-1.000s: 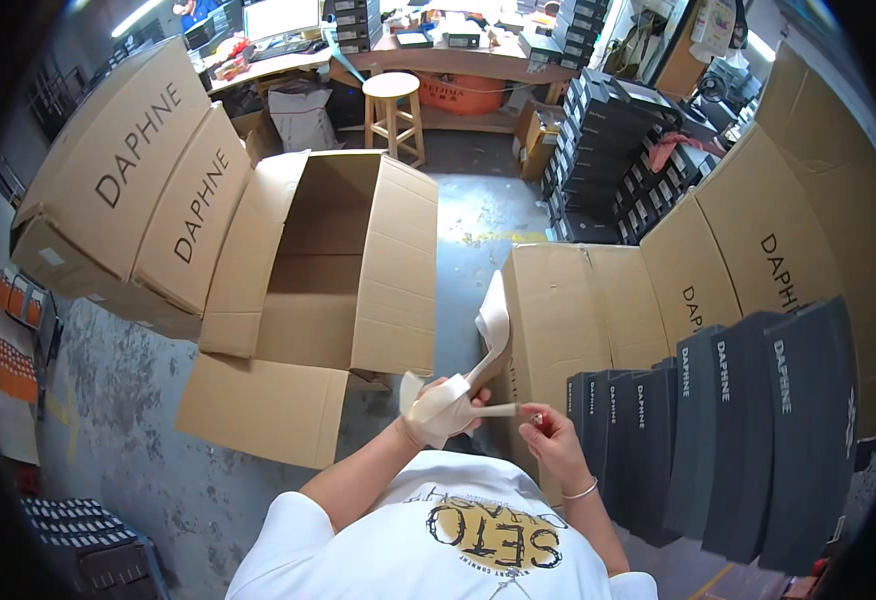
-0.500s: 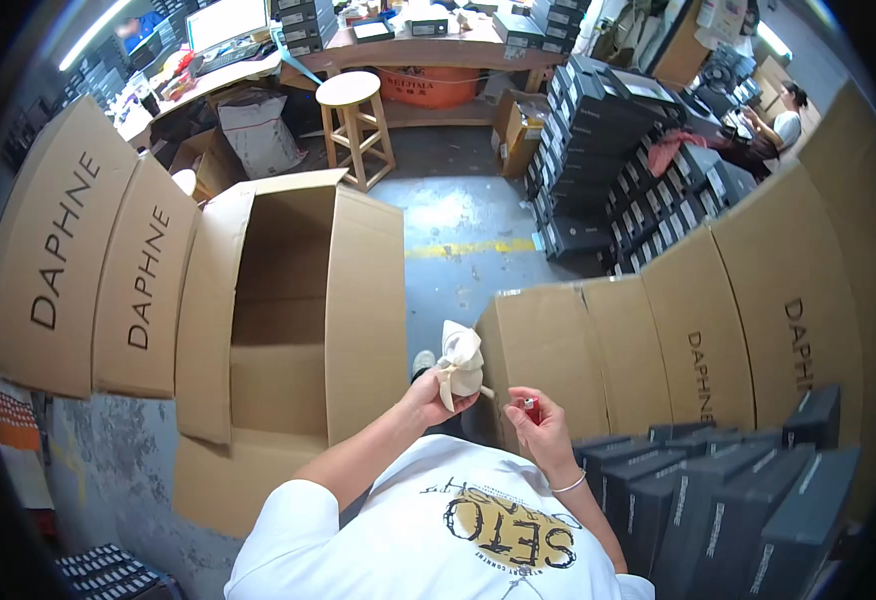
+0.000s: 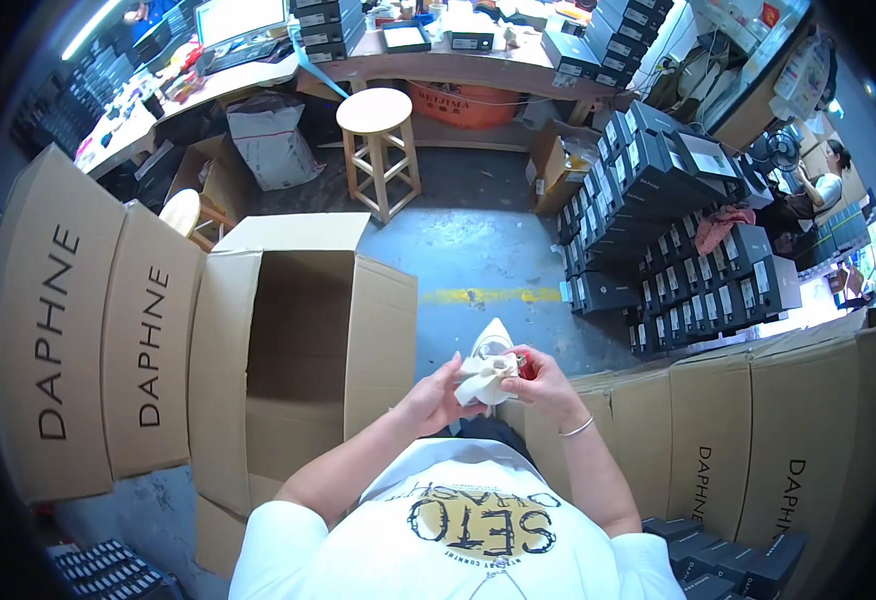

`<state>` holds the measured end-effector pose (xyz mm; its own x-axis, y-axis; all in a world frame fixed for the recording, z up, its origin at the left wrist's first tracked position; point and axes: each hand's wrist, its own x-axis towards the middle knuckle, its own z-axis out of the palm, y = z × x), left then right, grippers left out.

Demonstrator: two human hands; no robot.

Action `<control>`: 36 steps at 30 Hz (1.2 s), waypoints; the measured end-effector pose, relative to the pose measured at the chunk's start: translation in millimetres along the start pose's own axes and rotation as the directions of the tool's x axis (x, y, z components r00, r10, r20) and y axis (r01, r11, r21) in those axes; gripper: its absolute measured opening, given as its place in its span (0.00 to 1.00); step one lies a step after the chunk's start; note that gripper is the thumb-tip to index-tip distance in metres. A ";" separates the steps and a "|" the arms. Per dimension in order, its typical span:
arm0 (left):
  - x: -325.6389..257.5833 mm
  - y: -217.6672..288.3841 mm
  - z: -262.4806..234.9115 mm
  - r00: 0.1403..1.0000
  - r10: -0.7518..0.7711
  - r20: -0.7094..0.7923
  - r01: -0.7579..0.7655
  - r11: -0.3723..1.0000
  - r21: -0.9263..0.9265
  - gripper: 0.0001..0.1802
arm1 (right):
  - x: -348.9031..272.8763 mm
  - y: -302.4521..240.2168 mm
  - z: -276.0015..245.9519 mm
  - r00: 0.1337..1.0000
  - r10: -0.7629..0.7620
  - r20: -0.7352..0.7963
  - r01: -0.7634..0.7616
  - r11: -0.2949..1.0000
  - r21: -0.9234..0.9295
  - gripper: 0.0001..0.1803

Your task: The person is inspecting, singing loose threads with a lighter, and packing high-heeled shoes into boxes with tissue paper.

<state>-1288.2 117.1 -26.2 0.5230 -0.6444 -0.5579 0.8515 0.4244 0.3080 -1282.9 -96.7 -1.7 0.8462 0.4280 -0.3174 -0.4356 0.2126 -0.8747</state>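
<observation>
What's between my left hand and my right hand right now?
In the head view, a cream shoe with a bow sits between your left hand and right hand.

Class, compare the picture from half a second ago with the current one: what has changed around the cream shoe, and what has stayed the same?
The right hand, apart from the cream shoe before, has moved leftward to it and now touches it. The camera view has shifted too. Unchanged: the left hand on the shoe, the small red object in the right hand, the open cardboard box.
</observation>
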 end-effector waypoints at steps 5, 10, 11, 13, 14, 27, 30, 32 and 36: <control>13.1 45.0 -16.1 0.826 0.554 -0.102 -0.395 0.700 0.595 0.35 | 48.0 -37.7 -11.8 0.997 0.072 0.003 -0.070 0.985 -0.160 0.24; 23.1 120.7 4.5 0.859 0.487 0.158 -0.335 0.302 0.892 0.28 | 114.2 -48.4 -14.5 0.993 0.016 0.120 0.046 0.867 -0.496 0.26; 29.3 133.8 7.9 0.926 0.356 0.128 -0.224 0.245 0.943 0.25 | 126.7 -56.5 -13.0 0.992 0.025 0.124 0.042 0.862 -0.505 0.26; 47.8 151.0 1.5 0.941 0.299 0.158 -0.296 0.497 0.816 0.21 | 152.1 -69.2 -16.3 0.992 0.004 0.128 0.060 0.871 -0.487 0.29; 59.2 158.7 -3.3 0.944 0.272 0.185 -0.318 0.610 0.726 0.18 | 161.2 -80.6 -18.2 0.990 -0.045 0.132 0.101 0.881 -0.461 0.29; 162.3 280.1 -8.1 0.833 0.534 0.145 -0.528 0.845 -0.080 0.21 | 287.8 -170.1 -122.7 0.997 0.069 0.021 -0.062 0.969 -0.239 0.18; 193.0 298.7 -10.7 0.825 0.540 0.168 -0.521 0.841 -0.143 0.24 | 309.1 -183.0 -122.6 0.996 0.039 0.080 -0.015 0.956 -0.292 0.19; 211.3 313.1 -10.0 0.818 0.534 0.214 -0.509 0.845 -0.165 0.25 | 320.5 -180.5 -130.4 0.991 -0.079 0.104 0.115 0.905 -0.408 0.17; 244.2 347.6 4.6 0.833 0.486 0.265 -0.472 0.873 -0.121 0.24 | 336.3 -185.7 -146.0 0.992 -0.126 -0.002 0.114 0.912 -0.394 0.13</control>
<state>-864.3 104.4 -51.9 0.8597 -0.4987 -0.1106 0.4924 0.7515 0.4391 -872.5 -120.5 0.6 0.8949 0.3959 -0.2059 -0.1795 -0.1031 -0.9783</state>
